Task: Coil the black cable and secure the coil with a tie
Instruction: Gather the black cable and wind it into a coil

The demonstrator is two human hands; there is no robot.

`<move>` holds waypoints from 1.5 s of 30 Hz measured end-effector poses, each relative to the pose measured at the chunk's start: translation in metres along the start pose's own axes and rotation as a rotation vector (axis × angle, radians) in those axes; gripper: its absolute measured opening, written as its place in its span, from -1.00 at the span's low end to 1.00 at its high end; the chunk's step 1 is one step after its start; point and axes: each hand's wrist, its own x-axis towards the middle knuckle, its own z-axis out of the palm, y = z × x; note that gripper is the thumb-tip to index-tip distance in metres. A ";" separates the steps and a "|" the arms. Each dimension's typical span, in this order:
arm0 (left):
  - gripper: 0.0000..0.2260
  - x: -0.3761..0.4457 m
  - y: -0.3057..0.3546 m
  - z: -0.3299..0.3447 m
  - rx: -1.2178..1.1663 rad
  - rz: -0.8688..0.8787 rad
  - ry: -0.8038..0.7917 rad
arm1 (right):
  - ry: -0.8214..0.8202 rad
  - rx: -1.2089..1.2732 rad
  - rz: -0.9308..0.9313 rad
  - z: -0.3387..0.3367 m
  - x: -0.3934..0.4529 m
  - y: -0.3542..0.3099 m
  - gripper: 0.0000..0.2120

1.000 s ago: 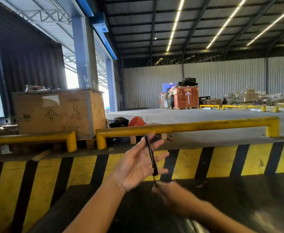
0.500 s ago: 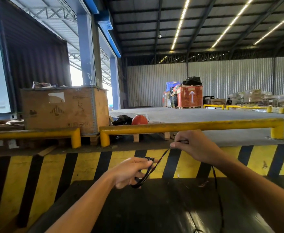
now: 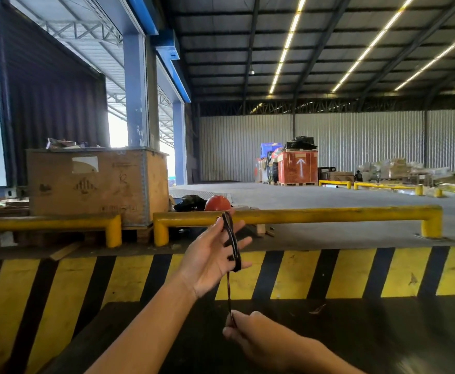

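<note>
My left hand (image 3: 210, 259) is raised palm-up with its fingers spread, and the black cable (image 3: 233, 242) is looped several times around those fingers as a small coil. One strand drops straight down from the coil to my right hand (image 3: 250, 332), which pinches it below and slightly to the right. The rest of the cable beyond my right hand is hidden. No tie is visible.
A dark surface (image 3: 355, 333) lies under my hands, backed by a yellow-and-black striped kerb (image 3: 355, 273). Beyond it run yellow guard rails (image 3: 315, 215), a large wooden crate (image 3: 94, 184) on the left, a red helmet (image 3: 216, 203), and stacked goods far across the concrete floor.
My right hand has swung from up beside the rail down to below my left hand, laying another turn of cable. My left hand has risen and spread its fingers.
</note>
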 end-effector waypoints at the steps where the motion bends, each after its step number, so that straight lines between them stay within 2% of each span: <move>1: -0.70 0.001 0.001 -0.003 0.106 0.034 0.062 | -0.012 -0.029 -0.017 -0.008 -0.003 -0.002 -0.77; 5: -0.75 -0.003 0.006 -0.022 0.767 0.046 0.173 | 0.113 -0.177 -0.065 -0.058 -0.020 0.006 -0.75; 8: -0.75 -0.009 0.006 -0.033 1.158 -0.072 0.096 | 0.280 -0.301 -0.081 -0.101 -0.025 0.023 -0.79; 10: -0.78 -0.014 0.003 -0.035 1.232 -0.243 -0.013 | 0.411 -0.352 -0.057 -0.125 -0.022 0.035 -0.84; 11: -0.79 -0.016 0.000 -0.035 1.155 -0.337 -0.073 | 0.485 -0.340 -0.037 -0.133 -0.021 0.041 -0.87; 13: -0.76 -0.020 -0.004 -0.030 0.834 -0.464 -0.158 | 0.623 -0.304 0.002 -0.139 -0.018 0.050 -0.88; 15: -0.69 -0.021 -0.006 -0.024 0.508 -0.473 -0.240 | 0.670 -0.284 0.061 -0.126 -0.017 0.057 -0.85; 17: -0.64 -0.023 -0.006 -0.012 0.257 -0.434 -0.354 | 0.592 -0.295 0.111 -0.097 -0.015 0.063 -0.81; 19: -0.59 -0.021 -0.006 0.001 0.092 -0.354 -0.429 | 0.426 -0.330 0.097 -0.061 -0.009 0.060 -0.81; 21: -0.61 -0.016 -0.005 0.017 0.001 -0.221 -0.364 | 0.295 -0.338 0.029 -0.030 -0.005 0.044 -0.81; 24: -0.71 -0.005 0.004 0.028 -0.049 0.040 -0.038 | 0.140 -0.277 -0.027 -0.009 -0.008 0.018 -0.74; 26: -0.74 0.001 0.012 0.021 0.088 0.155 0.128 | 0.092 -0.271 -0.056 -0.017 -0.016 0.014 -0.73; 29: -0.75 0.001 0.015 -0.004 0.608 0.153 0.247 | 0.129 -0.255 -0.056 -0.050 -0.026 0.016 -0.73; 31: -0.72 -0.003 0.012 -0.022 1.009 0.061 0.217 | 0.209 -0.312 -0.089 -0.079 -0.030 0.020 -0.77; 33: -0.73 -0.009 0.006 -0.033 1.173 -0.091 0.114 | 0.298 -0.368 -0.091 -0.106 -0.031 0.023 -0.78; 35: -0.78 -0.015 -0.001 -0.031 1.084 -0.265 0.004 | 0.402 -0.402 -0.073 -0.124 -0.028 0.028 -0.80; 37: -0.75 -0.017 -0.007 -0.022 0.868 -0.404 -0.132 | 0.534 -0.389 -0.053 -0.128 -0.023 0.033 -0.82; 40: -0.68 -0.016 -0.010 -0.006 0.398 -0.430 -0.324 | 0.696 -0.365 -0.017 -0.111 -0.014 0.039 -0.80; 41: -0.65 -0.015 -0.008 -0.001 0.261 -0.414 -0.387 | 0.681 -0.352 0.001 -0.099 -0.012 0.042 -0.82; 43: -0.58 -0.012 -0.003 0.008 0.061 -0.349 -0.493 | 0.531 -0.345 0.022 -0.064 -0.006 0.049 -0.85; 45: -0.58 -0.008 0.003 0.017 -0.032 -0.244 -0.495 | 0.365 -0.374 0.035 -0.032 -0.002 0.046 -0.78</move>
